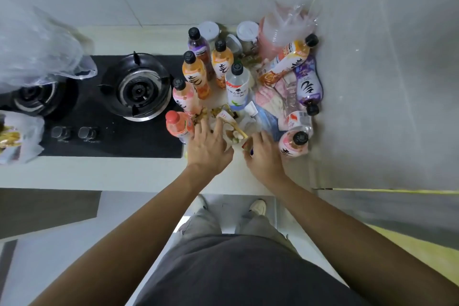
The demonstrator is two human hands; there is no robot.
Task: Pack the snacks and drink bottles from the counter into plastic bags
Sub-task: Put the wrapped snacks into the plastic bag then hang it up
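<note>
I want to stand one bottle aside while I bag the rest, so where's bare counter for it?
The front strip of counter between the stove and the counter's edge, to the outside of the left hand, looks bare. A smaller patch lies between the hands, near the right hand. Beyond them, bottles and snack packets crowd the corner.

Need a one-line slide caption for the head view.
Both hands, left hand and right hand, reach into snack packets among drink bottles beside a gas hob.

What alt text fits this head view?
Two hands reach into snack packets on a counter: the left hand rests spread on them, the right hand grips a small packet. Drink bottles crowd behind, beside a gas stove.
</note>
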